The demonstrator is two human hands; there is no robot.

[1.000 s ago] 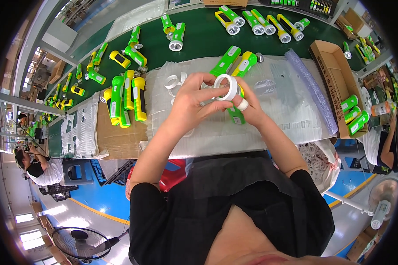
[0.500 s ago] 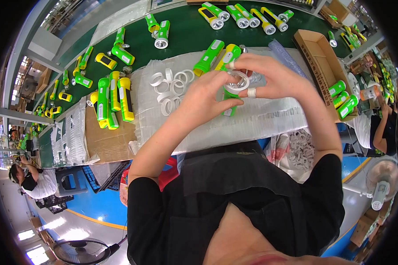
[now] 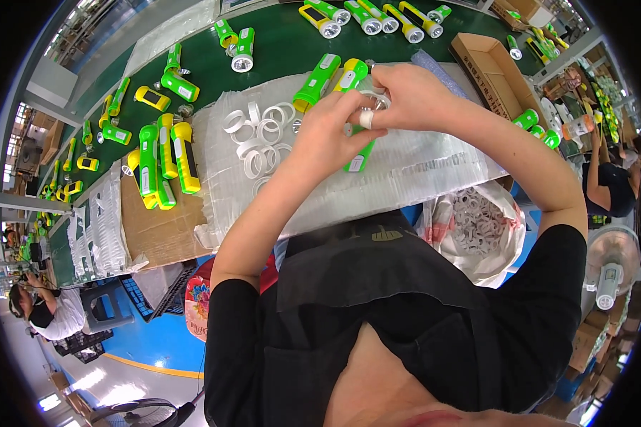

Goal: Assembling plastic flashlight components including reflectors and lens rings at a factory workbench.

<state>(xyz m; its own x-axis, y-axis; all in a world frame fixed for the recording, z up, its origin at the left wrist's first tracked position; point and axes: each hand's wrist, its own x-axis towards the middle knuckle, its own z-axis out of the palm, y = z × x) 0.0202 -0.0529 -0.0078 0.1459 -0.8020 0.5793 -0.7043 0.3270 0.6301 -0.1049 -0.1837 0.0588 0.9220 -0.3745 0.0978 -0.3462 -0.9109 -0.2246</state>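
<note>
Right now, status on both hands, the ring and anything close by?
Right hand gripping a ring, mostly hidden. Left hand at it, grip unclear. Green flashlight partly covered by hands. Loose white rings left of left hand.

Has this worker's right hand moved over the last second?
Yes: the right hand has moved rightward and forward over the worktable, bringing it closer to the open cardboard box.

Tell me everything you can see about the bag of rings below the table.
The bag is white with red markings, thin and plastic-looking, its crumpled mouth open. Many pale rings lie heaped inside. It is below the table, on the person's right; the black clothing partly hides it, and its support is hidden.
</note>
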